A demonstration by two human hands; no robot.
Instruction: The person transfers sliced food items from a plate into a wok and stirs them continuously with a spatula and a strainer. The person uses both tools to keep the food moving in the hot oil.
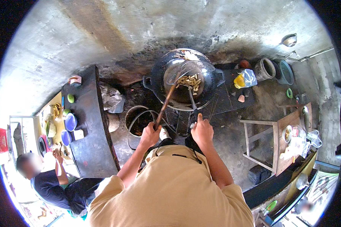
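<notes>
A large dark wok [158,73] with two side handles sits in front of me, with oil and several yellowish fried pieces [189,81] in its middle. My left hand [150,135] is closed round the long wooden handle of a wire skimmer [195,67], whose mesh head lies over the pieces. In my right hand [202,131] is the dark grip of a long metal utensil [192,99]. Its thin shaft reaches into the wok beside the pieces; the shape of its head cannot be made out.
A round metal container [134,113] with a hoop handle stands left of the wok. Further left, a dark table [89,140] bears purple bowls [71,122], and a person [57,185] sits by it. A wooden table [279,147] stands right; buckets [265,69] line the wall.
</notes>
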